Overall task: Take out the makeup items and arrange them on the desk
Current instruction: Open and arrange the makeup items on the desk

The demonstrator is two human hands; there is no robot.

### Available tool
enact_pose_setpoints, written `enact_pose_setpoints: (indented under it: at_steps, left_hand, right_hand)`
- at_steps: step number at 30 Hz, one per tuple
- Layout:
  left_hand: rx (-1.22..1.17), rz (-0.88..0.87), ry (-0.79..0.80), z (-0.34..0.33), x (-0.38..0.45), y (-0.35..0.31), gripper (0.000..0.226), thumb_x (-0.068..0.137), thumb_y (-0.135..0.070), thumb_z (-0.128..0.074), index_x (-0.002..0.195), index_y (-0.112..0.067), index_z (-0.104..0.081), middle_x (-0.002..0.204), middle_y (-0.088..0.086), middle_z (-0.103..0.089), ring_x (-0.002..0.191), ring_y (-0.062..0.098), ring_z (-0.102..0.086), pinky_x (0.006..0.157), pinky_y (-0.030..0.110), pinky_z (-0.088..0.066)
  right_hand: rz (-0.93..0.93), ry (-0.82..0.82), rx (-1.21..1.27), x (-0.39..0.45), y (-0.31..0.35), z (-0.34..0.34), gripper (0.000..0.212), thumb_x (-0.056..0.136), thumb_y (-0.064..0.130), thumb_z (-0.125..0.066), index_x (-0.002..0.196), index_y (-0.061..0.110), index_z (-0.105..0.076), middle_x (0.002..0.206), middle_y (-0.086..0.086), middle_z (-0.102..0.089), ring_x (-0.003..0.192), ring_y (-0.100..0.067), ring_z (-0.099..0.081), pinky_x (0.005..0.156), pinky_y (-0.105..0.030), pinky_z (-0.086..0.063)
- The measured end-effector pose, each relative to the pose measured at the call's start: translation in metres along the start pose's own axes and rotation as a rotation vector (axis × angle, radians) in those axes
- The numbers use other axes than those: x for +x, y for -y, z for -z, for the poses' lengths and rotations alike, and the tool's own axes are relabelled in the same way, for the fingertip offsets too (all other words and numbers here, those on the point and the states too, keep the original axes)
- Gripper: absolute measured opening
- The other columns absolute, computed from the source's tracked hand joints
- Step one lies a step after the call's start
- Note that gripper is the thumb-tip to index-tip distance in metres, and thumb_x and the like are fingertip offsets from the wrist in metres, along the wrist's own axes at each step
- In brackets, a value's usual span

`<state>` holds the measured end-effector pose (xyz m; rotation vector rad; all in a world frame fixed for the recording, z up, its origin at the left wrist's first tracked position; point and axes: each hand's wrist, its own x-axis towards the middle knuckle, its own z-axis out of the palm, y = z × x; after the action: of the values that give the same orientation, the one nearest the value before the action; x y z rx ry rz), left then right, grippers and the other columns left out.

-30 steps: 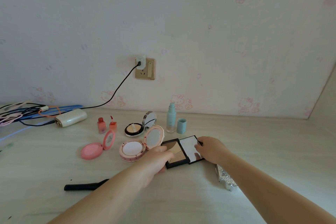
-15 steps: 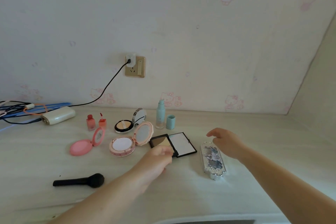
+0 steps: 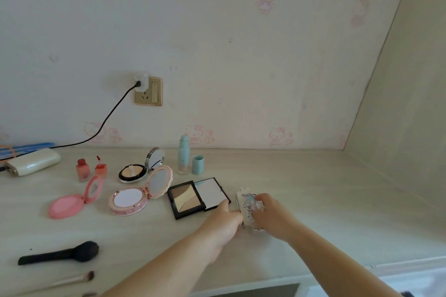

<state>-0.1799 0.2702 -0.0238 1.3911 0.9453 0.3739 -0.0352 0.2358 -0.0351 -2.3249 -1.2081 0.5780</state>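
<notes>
A silver ornate palette case (image 3: 246, 200) lies on the pale desk (image 3: 313, 200), right of an open black contour palette (image 3: 196, 196). My right hand (image 3: 272, 216) rests on top of the case with fingers curled over it. My left hand (image 3: 225, 220) touches the case's left edge. Further left lie an open pink cushion compact (image 3: 135, 198), an open round pink blush (image 3: 70, 204), an open black powder compact (image 3: 135, 171), two small red bottles (image 3: 90, 169) and a teal bottle (image 3: 183, 154) with its cap (image 3: 198, 164) beside it.
A black makeup brush (image 3: 60, 253) and a thinner brush (image 3: 77, 278) lie near the front left edge. A white power bank (image 3: 31, 161) and cables sit at the back left, a cord running to a wall socket (image 3: 147, 91). A side wall closes the right.
My right hand moved from the black palette to the silver case. My left hand left the black palette and reached right to the case's edge. The view shifted right and down.
</notes>
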Motion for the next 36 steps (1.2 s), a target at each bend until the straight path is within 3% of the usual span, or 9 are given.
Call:
enact_pose_setpoints:
  at_steps: [2,4,7,13,16,19,23,30,36]
  left_hand:
    - [-0.016,-0.011,-0.026,-0.006,-0.005,-0.005,0.072,0.066,-0.018,-0.046,0.137,-0.025,-0.035,0.094,-0.011,-0.056,0.104,0.021,-0.057,0.102,0.038,-0.043]
    - [-0.051,-0.031,-0.026,-0.012,-0.009,-0.007,0.039,0.08,-0.004,-0.04,0.106,-0.032,-0.047,0.093,-0.019,-0.056,0.106,0.017,-0.056,0.105,0.037,-0.042]
    - [-0.109,-0.052,-0.027,-0.017,-0.011,-0.008,0.037,0.083,0.004,-0.035,0.079,-0.031,-0.044,0.093,-0.024,-0.06,0.095,0.015,-0.055,0.105,0.039,-0.041]
    - [-0.338,-0.111,-0.027,-0.021,-0.01,-0.005,0.043,0.09,0.0,-0.036,0.099,-0.039,-0.052,0.108,-0.026,-0.055,0.105,0.006,-0.059,0.097,0.033,-0.048]
    - [-0.595,-0.149,-0.044,-0.019,-0.01,-0.007,0.028,0.096,-0.016,-0.047,0.122,-0.027,-0.047,0.119,-0.008,-0.059,0.099,0.023,-0.066,0.082,0.037,-0.055]
    - [-0.649,-0.185,-0.035,-0.022,-0.011,-0.01,0.032,0.095,-0.021,-0.052,0.127,-0.017,-0.048,0.117,0.0,-0.061,0.1,0.023,-0.067,0.084,0.039,-0.056]
    - [-0.606,-0.22,0.085,-0.026,-0.02,-0.017,0.027,0.094,-0.022,-0.054,0.121,-0.02,-0.058,0.11,0.005,-0.071,0.099,0.02,-0.069,0.082,0.038,-0.057]
    - [-0.453,-0.234,0.047,-0.003,-0.031,-0.029,0.029,0.092,-0.009,-0.045,0.102,-0.019,-0.071,0.085,0.003,-0.073,0.066,0.011,-0.064,0.061,0.028,-0.053]
    - [-0.256,-0.223,0.064,0.034,-0.036,-0.038,0.029,0.095,-0.012,-0.044,0.107,-0.02,-0.069,0.094,0.01,-0.071,0.075,0.022,-0.059,0.053,0.022,-0.045]
  right_hand:
    - [-0.006,-0.029,0.002,-0.002,0.001,-0.003,0.058,0.085,0.035,-0.054,0.138,0.022,-0.036,0.135,-0.006,-0.048,0.123,-0.026,-0.045,0.092,-0.029,-0.04]
    - [-0.009,-0.047,0.005,-0.005,0.002,-0.005,0.067,0.081,0.043,-0.059,0.14,0.023,-0.034,0.137,-0.005,-0.045,0.128,-0.025,-0.037,0.1,-0.03,-0.036]
    - [-0.017,-0.067,0.04,-0.008,0.001,-0.007,0.068,0.078,0.04,-0.061,0.139,0.025,-0.035,0.135,-0.004,-0.046,0.128,-0.024,-0.036,0.1,-0.029,-0.037]
    - [-0.016,-0.078,0.332,-0.014,-0.002,0.006,0.05,0.076,0.035,-0.063,0.122,0.027,-0.044,0.105,0.003,-0.065,0.088,-0.017,-0.067,0.077,-0.03,-0.053]
    - [0.06,-0.128,0.345,-0.019,-0.003,0.02,0.05,0.074,0.028,-0.066,0.12,0.029,-0.046,0.108,0.002,-0.062,0.088,-0.015,-0.064,0.075,-0.031,-0.054]
    - [0.127,-0.163,0.326,-0.03,0.004,0.03,0.049,0.075,0.028,-0.065,0.119,0.031,-0.046,0.109,0.004,-0.06,0.091,-0.013,-0.061,0.068,-0.023,-0.049]
    - [0.226,-0.208,0.231,-0.048,0.015,0.03,0.061,0.064,0.035,-0.061,0.123,0.035,-0.044,0.111,0.011,-0.055,0.108,-0.015,-0.054,0.091,-0.035,-0.048]
    - [0.455,-0.252,0.022,-0.072,0.028,0.036,0.052,0.08,0.037,-0.066,0.127,0.035,-0.045,0.119,0.021,-0.036,0.122,-0.007,-0.039,0.099,-0.019,-0.034]
    - [0.627,-0.172,-0.28,-0.074,0.033,0.071,0.072,0.079,0.055,-0.062,0.141,0.04,-0.03,0.151,0.015,-0.018,0.141,-0.007,-0.013,0.115,-0.027,-0.018]
